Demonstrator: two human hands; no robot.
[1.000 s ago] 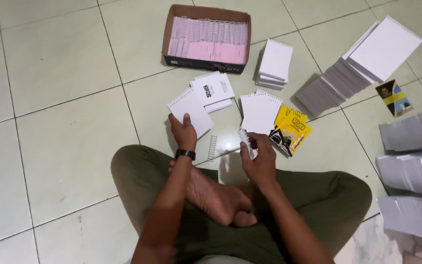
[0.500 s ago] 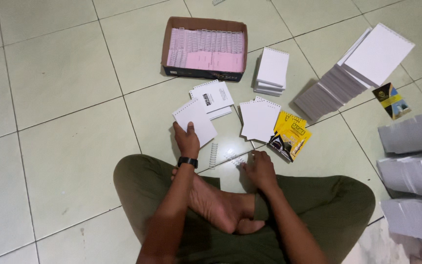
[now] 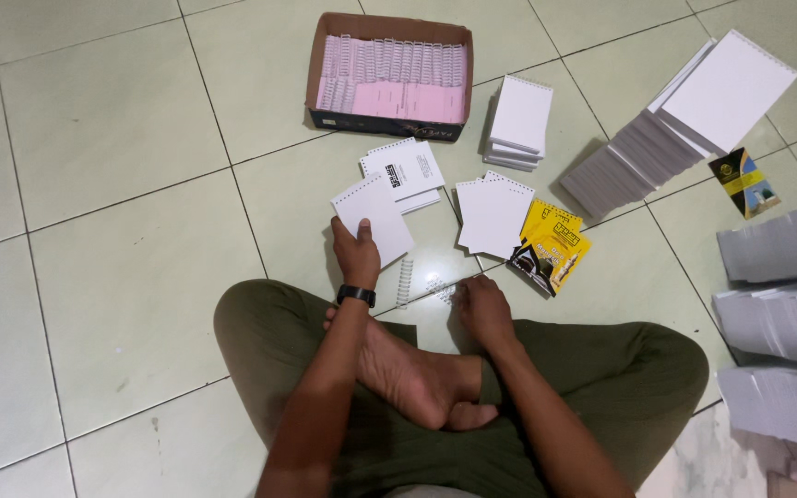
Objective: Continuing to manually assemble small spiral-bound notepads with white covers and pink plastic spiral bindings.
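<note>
I see left hand now gripping white notepad on floor; right hand drawn back, fingers curled onto wire binding coil. Binding step starting, I judge.

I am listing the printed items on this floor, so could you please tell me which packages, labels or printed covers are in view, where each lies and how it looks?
Brown cardboard box, top centre: open, rectangular, dark printed front, holding pink sheets and white wire coils.
Yellow printed covers, centre right, beside the right hand: small overlapping rectangles, yellow and black.
Dark green-and-yellow card, far right: small tilted rectangle.
White sheet with black print, above the left hand: rectangular, spiral-punched.
</note>
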